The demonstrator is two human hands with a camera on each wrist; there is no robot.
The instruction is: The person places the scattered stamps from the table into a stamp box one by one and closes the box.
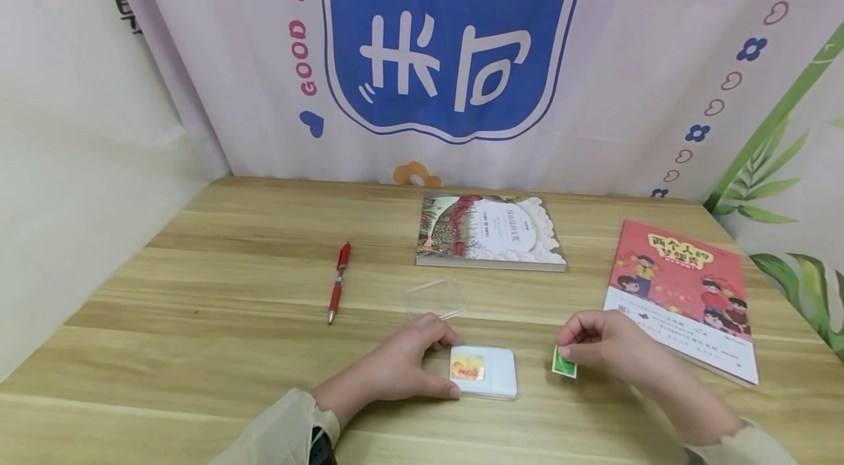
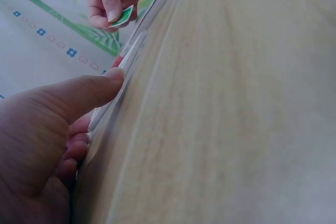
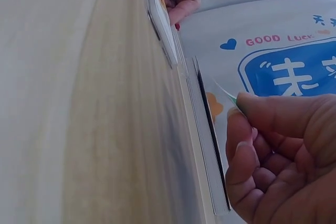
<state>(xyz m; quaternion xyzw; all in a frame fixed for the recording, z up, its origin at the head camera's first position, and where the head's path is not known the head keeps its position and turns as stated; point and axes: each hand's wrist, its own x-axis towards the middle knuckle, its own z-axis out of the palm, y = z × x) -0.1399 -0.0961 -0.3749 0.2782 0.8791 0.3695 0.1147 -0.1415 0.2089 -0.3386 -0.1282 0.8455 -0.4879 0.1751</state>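
My left hand (image 1: 405,366) holds the left side of a shallow white case (image 1: 503,371) on the table, thumb at the near edge and fingers at the far edge. On the case's white surface lies a small yellow-and-orange stamp-like piece (image 1: 468,368). To the right, my right hand (image 1: 620,348) pinches a small green stamp-like piece with a white border (image 1: 564,362) between thumb and forefinger. In the right wrist view that green piece (image 3: 229,94) appears almost edge-on, its far end sticking out past the fingertips. A gap separates it from the case.
A clear plastic lid (image 1: 435,298) lies just behind my left hand. Left of it is a red pen (image 1: 339,282). One thick book (image 1: 491,232) lies at the back, and a red-and-white booklet (image 1: 682,296) at the right, close to my right hand. A printed curtain (image 1: 264,135) hangs behind the table.
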